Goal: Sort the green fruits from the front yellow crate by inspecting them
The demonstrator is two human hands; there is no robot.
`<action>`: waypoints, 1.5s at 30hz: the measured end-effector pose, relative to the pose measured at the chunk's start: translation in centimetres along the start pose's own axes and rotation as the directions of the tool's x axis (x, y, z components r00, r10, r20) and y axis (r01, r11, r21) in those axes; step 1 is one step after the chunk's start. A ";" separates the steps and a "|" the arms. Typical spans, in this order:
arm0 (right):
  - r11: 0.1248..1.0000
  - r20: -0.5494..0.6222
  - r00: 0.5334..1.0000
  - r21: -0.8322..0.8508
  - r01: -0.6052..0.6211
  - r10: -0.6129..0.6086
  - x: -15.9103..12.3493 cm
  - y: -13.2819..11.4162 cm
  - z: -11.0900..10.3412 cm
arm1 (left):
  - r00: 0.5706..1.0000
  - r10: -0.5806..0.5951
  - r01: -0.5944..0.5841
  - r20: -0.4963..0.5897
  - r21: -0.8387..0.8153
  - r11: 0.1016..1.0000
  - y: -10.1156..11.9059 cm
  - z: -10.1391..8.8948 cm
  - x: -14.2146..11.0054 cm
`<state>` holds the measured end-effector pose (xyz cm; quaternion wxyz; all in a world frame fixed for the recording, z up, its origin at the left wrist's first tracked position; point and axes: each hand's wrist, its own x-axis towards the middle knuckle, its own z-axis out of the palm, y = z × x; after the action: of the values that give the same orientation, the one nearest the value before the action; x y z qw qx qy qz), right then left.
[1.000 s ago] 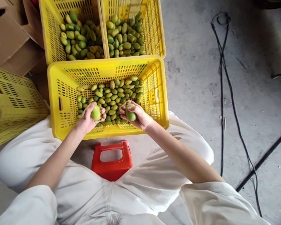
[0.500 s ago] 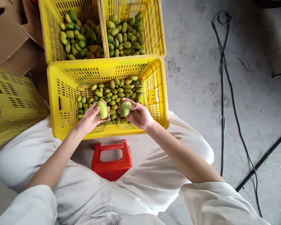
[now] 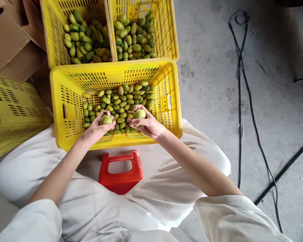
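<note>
My left hand [image 3: 99, 127] has its fingers curled round a round-ended green fruit [image 3: 106, 120], one end of which faces up. In my right hand [image 3: 148, 124] a second, paler green fruit [image 3: 139, 114] is gripped between thumb and fingers. Both hands are over the near part of a yellow slatted crate [image 3: 63, 132], a short gap between them. Many smaller-looking oval green fruits [image 3: 122, 105] lie loose on the crate's bottom, and a brownish one [image 3: 120, 90] sits among them. My hands hide some of the fruits at the near side.
Beyond the near crate stand two more yellow crates, a left one [image 3: 56, 37] and a right one [image 3: 166, 33], both holding green fruits. Another yellow crate [image 3: 17, 104] and cardboard [image 3: 7, 40] are at left. A red plastic stool [image 3: 120, 181] stands between my legs. Black cables [image 3: 252, 111] cross the floor.
Both fruits have been turned about in my hands, and their ends now face differently. My hands have shifted only slightly over the crate; the crates and loose fruits look unmoved.
</note>
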<state>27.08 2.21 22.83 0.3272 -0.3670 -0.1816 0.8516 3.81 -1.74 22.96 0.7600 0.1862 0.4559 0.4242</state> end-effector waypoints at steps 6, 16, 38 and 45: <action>0.999 -0.074 0.997 0.020 0.041 -0.039 0.2 -0.2 0.1 | 1.000 -0.006 0.005 0.012 0.034 0.999 0.0 0.0 0.0; 0.999 -0.118 0.992 -0.009 0.036 -0.037 0.4 0.1 -0.1 | 1.000 -0.022 0.023 -0.023 0.047 0.999 0.0 0.1 -0.1; 0.998 -0.054 0.998 -0.054 -0.027 0.025 0.3 0.3 0.2 | 0.998 -0.052 0.049 0.037 0.079 0.996 0.2 0.4 -0.2; 0.998 -0.028 0.998 0.027 -0.059 0.059 0.5 0.1 0.2 | 0.996 -0.075 0.069 -0.051 -0.110 0.991 0.2 0.4 0.1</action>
<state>26.61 2.44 22.64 0.3093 -0.3801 -0.1547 0.8579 4.09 -1.50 23.25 0.7711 0.1162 0.4593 0.4254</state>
